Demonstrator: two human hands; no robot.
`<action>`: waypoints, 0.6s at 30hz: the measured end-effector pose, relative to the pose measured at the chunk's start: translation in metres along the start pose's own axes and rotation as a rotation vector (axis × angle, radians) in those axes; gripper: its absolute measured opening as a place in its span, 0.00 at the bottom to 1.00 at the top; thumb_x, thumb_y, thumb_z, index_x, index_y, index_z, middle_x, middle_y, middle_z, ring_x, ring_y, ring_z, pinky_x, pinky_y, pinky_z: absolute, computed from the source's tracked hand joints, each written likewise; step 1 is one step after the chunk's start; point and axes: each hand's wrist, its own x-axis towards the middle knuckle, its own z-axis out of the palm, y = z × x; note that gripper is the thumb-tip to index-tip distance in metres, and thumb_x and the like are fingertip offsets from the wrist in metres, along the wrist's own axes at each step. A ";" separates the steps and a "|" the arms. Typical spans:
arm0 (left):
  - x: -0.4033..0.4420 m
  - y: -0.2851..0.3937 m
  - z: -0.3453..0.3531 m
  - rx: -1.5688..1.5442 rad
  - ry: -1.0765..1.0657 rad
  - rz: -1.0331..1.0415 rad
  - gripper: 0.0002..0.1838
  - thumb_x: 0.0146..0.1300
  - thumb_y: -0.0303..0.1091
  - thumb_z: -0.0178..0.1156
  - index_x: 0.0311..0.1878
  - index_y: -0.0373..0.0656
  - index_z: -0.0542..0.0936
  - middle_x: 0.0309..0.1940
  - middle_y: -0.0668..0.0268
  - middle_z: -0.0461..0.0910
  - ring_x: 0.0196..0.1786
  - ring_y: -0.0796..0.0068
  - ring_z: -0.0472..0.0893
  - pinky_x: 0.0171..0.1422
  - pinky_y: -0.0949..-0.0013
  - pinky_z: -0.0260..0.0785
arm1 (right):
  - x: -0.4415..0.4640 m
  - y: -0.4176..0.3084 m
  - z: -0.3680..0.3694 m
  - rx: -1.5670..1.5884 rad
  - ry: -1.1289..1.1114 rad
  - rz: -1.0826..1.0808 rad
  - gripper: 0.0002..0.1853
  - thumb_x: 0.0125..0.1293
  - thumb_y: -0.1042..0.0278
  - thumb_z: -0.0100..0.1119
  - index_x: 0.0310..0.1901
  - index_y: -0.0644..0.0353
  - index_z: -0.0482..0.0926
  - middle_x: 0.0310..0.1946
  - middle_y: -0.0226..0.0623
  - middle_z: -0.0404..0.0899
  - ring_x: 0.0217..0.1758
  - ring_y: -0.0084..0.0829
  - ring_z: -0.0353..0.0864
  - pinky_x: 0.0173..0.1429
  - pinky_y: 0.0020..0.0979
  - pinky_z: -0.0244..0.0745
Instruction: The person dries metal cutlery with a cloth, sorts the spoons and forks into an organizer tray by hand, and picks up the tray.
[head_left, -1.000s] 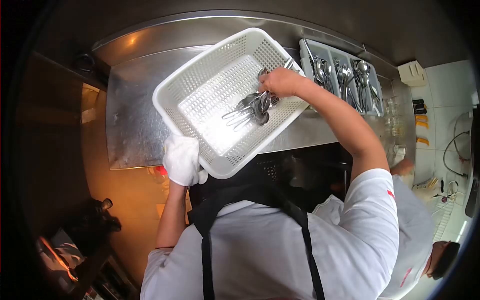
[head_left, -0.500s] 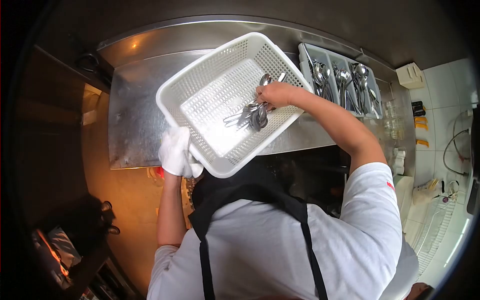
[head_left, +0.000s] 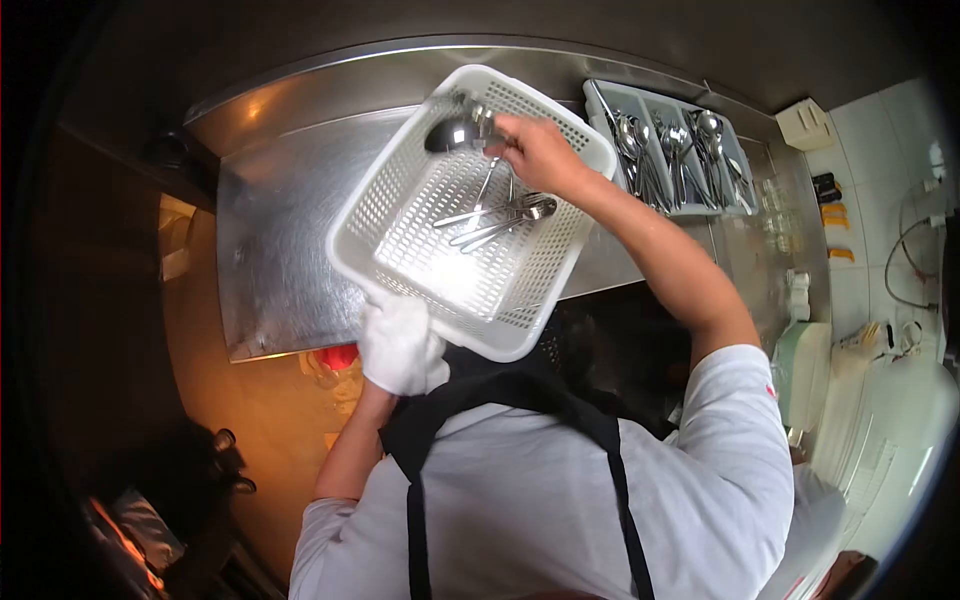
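My right hand [head_left: 538,152] is closed around a small bunch of spoons [head_left: 455,135], raised over the far part of a white perforated plastic basket [head_left: 345,225]. The spoons are blurred, so I cannot tell how many there are. More cutlery [head_left: 500,225], including spoons, lies loose on the basket's floor below that hand. In a white glove, my left hand [head_left: 398,345] grips the basket's near left rim. Some of its fingers are hidden by the basket wall.
A grey cutlery tray [head_left: 735,190] with compartments of spoons and forks stands to the right. Under the basket is a steel counter [head_left: 280,240], with a raised edge at the back. Glasses [head_left: 778,215] and a white box [head_left: 803,125] sit farther right.
My right hand has lifted spoons and moved them away toward the basket's far side. The basket has turned and shifted slightly, with my gloved left hand still on its rim.
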 end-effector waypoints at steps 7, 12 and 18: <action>-0.016 -0.039 -0.009 -0.476 0.226 -0.036 0.25 0.38 0.32 0.66 0.43 0.35 0.73 0.36 0.47 0.74 0.41 0.42 0.73 0.45 0.50 0.65 | -0.020 -0.020 0.024 0.226 0.643 0.487 0.11 0.70 0.65 0.60 0.37 0.66 0.77 0.21 0.34 0.77 0.20 0.26 0.71 0.28 0.32 0.68; -0.014 -0.057 -0.016 -0.465 0.219 -0.015 0.19 0.43 0.34 0.66 0.39 0.37 0.73 0.34 0.49 0.75 0.34 0.45 0.75 0.39 0.50 0.66 | -0.053 -0.038 0.055 0.564 0.340 1.159 0.18 0.71 0.59 0.57 0.33 0.69 0.78 0.22 0.38 0.78 0.21 0.31 0.77 0.27 0.34 0.72; -0.005 -0.066 -0.005 -0.615 0.113 0.004 0.10 0.45 0.30 0.61 0.30 0.41 0.71 0.25 0.58 0.75 0.27 0.52 0.76 0.36 0.55 0.68 | -0.065 0.012 0.108 -0.201 -0.080 1.083 0.27 0.65 0.46 0.62 0.43 0.69 0.84 0.38 0.53 0.85 0.43 0.49 0.83 0.53 0.42 0.73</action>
